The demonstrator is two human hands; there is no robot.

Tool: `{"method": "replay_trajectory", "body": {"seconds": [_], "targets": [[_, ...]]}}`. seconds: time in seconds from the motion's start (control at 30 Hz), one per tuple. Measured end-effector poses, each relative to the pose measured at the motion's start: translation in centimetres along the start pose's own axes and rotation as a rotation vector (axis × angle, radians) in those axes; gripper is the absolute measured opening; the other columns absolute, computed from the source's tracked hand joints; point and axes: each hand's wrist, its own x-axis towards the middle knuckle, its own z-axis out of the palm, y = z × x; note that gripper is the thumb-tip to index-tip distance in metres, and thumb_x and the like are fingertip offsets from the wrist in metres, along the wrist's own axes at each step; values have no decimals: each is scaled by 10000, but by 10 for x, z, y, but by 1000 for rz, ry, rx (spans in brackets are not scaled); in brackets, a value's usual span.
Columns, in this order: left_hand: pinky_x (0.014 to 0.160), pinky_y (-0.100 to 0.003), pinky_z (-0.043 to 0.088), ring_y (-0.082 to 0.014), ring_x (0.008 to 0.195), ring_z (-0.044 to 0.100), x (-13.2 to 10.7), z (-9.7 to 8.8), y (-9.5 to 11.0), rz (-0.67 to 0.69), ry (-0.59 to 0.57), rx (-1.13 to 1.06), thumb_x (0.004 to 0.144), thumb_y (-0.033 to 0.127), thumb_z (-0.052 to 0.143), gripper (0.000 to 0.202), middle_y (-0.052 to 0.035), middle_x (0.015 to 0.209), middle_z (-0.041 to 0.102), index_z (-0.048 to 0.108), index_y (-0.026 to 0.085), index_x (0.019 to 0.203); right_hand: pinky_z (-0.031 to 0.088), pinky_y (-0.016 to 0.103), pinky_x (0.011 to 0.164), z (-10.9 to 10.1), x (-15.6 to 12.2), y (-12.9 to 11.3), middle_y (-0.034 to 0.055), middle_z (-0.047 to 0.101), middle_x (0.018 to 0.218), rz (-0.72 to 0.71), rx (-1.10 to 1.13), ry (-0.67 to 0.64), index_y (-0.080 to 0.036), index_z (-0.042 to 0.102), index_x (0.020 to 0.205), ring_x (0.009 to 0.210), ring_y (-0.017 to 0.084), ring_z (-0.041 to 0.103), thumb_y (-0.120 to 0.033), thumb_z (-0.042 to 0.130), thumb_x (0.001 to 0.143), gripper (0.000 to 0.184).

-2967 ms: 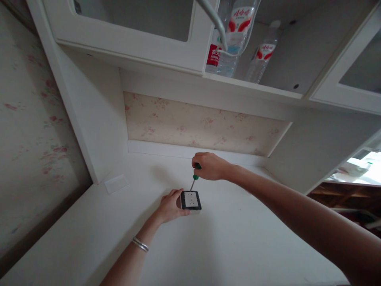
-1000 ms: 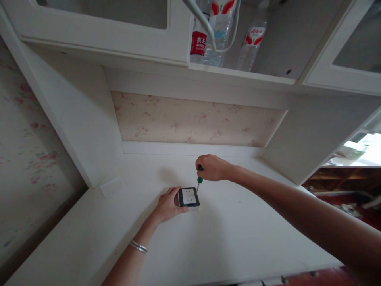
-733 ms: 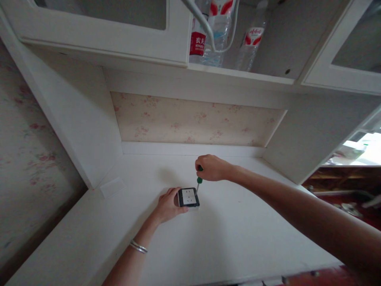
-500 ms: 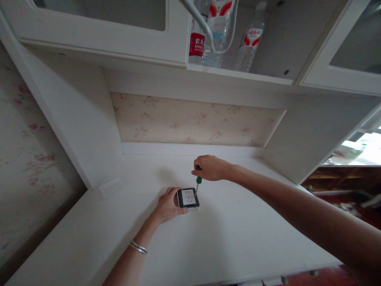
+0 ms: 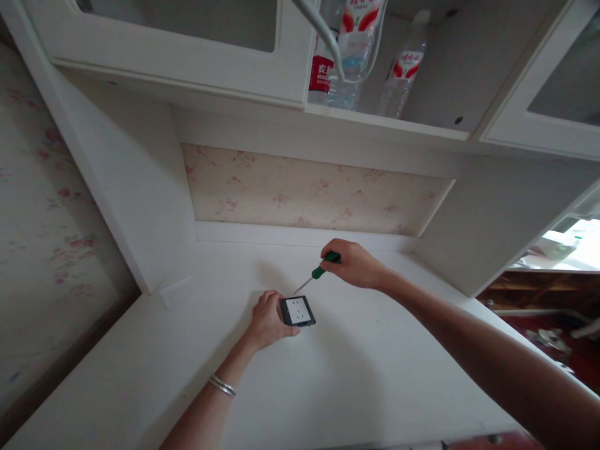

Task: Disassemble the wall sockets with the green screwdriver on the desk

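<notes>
The left hand [image 5: 269, 322] grips the socket unit [image 5: 298, 310] from its left side. Its fingers [image 5: 265, 299] lie along the far left corner and its thumb runs along the near edge. The socket unit is at the middle of the white surface [image 5: 262, 400], with its white slotted face and dark frame directed upward. Whether its base sits fully flat cannot be determined.

The right hand [image 5: 352, 262] is closed around the green handle of the screwdriver [image 5: 319, 272]. The screwdriver is inclined, handle up and to the right, shaft down and to the left. The tip is at the far edge of the socket unit; contact cannot be confirmed.

A silver bracelet [image 5: 222, 385] encircles the left wrist. A clear flat plate [image 5: 179, 292] lies on the surface to the left, well apart from both hands, near the upright side panel [image 5: 126, 181]. Above, the open shelf [image 5: 389, 122] of the white cabinet [image 5: 201, 69] holds plastic bottles [image 5: 407, 65]. Floral wallpaper [image 5: 304, 187] is visible behind the surface.
</notes>
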Motion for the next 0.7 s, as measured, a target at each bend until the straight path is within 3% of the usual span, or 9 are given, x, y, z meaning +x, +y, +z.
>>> {"method": "replay_trajectory", "body": {"seconds": [0.13, 0.23, 0.33, 0.5, 0.7], "targets": [[939, -362, 370, -269, 1089, 482, 1, -1, 3, -3, 43, -69, 437, 388, 831, 703, -80, 1131, 511, 541, 179, 1043, 400, 272, 657, 22, -30, 38, 30, 666, 855, 300, 196, 194, -199, 654, 876, 724, 156, 565, -371, 590, 764, 215], [947, -371, 377, -267, 1090, 493, 3, 1, 2, -28, 106, -152, 439, 400, 831, 734, -81, 1140, 524, 541, 175, 1075, 406, 301, 612, 56, -59, 67, 42, 663, 749, 510, 357, 332, -176, 644, 913, 665, 182, 566, -476, 588, 748, 346], [936, -392, 393, -270, 1077, 520, 3, 1, 1, -84, 149, -240, 455, 400, 831, 787, -87, 1138, 556, 524, 174, 1144, 419, 321, 616, 94, -88, 82, 67, 654, 774, 586, 371, 430, -163, 640, 890, 700, 210, 574, -523, 603, 717, 402], [973, -403, 369, -270, 1117, 506, 0, -4, 2, -68, 139, -335, 500, 382, 822, 809, -89, 1181, 558, 494, 187, 1214, 434, 328, 690, 141, -124, 63, 75, 619, 867, 492, 260, 378, -195, 608, 815, 769, 213, 577, -451, 565, 767, 263], [961, -410, 371, -266, 1088, 519, 1, -12, 7, -78, 148, -345, 523, 340, 806, 782, -98, 1187, 561, 486, 180, 1218, 442, 272, 665, 158, -126, 22, 46, 619, 944, 501, 328, 159, -223, 598, 906, 763, 177, 618, -331, 552, 776, 175]]}}
